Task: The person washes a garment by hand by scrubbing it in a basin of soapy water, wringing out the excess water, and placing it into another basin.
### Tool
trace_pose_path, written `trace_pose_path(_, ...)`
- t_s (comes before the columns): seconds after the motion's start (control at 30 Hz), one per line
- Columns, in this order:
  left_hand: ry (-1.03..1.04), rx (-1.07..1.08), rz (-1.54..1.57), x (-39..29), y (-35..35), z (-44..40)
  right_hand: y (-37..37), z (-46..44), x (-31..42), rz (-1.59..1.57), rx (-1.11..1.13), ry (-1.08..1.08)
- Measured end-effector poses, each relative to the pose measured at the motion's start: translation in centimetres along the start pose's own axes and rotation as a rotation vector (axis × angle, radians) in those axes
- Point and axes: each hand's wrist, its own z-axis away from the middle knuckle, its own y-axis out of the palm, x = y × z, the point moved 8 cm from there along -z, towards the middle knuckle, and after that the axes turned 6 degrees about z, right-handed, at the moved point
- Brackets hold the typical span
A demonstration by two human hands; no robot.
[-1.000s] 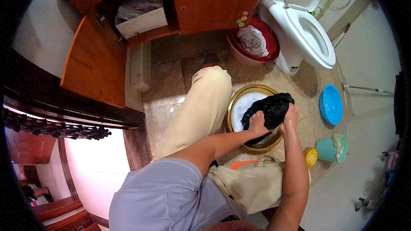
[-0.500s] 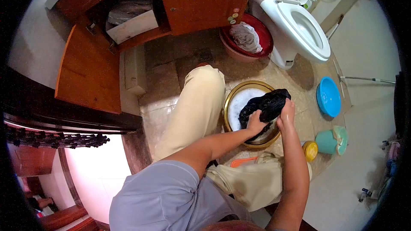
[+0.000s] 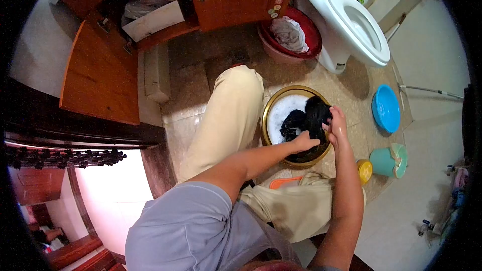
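Note:
A wet black cloth lies bunched in a gold-rimmed basin, partly in white suds. What kind of garment it is, I cannot make out. My left hand is closed on the near side of the cloth, its fingers partly hidden in the folds. At the basin's right rim, my right hand has its fingers curled against the cloth's right edge, gripping it.
Behind the basin stands a red basin with pale cloth, near a toilet. A blue basin, a green bin and a yellow container are on the right. A cabinet door hangs open at left.
The black cloth, held up and stretched toward the right hand before, now sits lower and more bunched in the basin. My left hand has moved slightly right, and the right fingers have shifted their hold.

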Motion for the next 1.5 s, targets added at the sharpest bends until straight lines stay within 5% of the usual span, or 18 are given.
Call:
trace_pose_path(0.17, -0.254, -0.119, -0.249, -1.5, -2.6, 0.2, -0.6, 0.3, -0.1, 0.12, 0.1, -0.041)
trace_pose_path(0.2, -0.02, -0.163, 0.02, 0.2, -2.7, -1.3, -0.9, 0.1, -0.3, 0.156, 0.122, -0.061)
trace_pose_path(0.3, -0.271, -0.312, 0.101, -0.4, -3.8, -1.2, -1.7, -0.3, -0.9, 0.392, 0.208, -0.115)
trace_pose_path(0.4, -0.232, -0.084, 0.581, -3.7, -0.6, -2.4, -3.2, -2.2, -2.4, 0.521, 0.162, -0.23)
trace_pose_path(0.6, -0.047, -0.048, 0.723, -10.6, 1.0, -3.0, -2.1, 0.3, -1.9, 0.712, 0.489, -0.326)
trace_pose_path(0.7, -0.006, -0.001, 0.768, -13.2, 1.5, -2.8, -0.3, 4.9, -1.7, 0.828, 0.747, -0.018)
trace_pose_path(0.73, -0.013, 0.054, 0.829, -13.8, 2.2, -2.9, -0.6, 4.0, -3.0, 1.079, 0.711, 0.085)
trace_pose_path(0.8, -0.02, 0.154, 0.897, -15.2, 3.5, -2.6, 1.3, 1.7, -4.7, 1.066, 0.697, -0.273)
trace_pose_path(0.87, -0.014, 0.272, 0.92, -17.2, 5.3, -1.4, 1.2, 1.2, -5.0, 0.807, 0.509, -0.558)
trace_pose_path(1.03, 0.018, 0.438, 0.964, -19.7, 4.3, -1.6, -0.4, 0.8, -3.1, 0.528, 0.155, -0.16)
trace_pose_path(1.23, 0.092, 0.164, 0.234, -12.3, -1.3, -4.2, -1.7, -2.7, -5.0, -0.096, 0.093, -0.062)
trace_pose_path(1.33, 0.091, 0.358, -0.069, -9.3, -0.2, -3.9, -2.6, 1.7, 0.2, -0.345, 0.073, -0.112)
trace_pose_path(1.5, 0.411, 0.225, -0.411, -8.9, -0.7, -4.2, -2.1, 1.1, 0.6, -0.598, 0.032, -0.132)
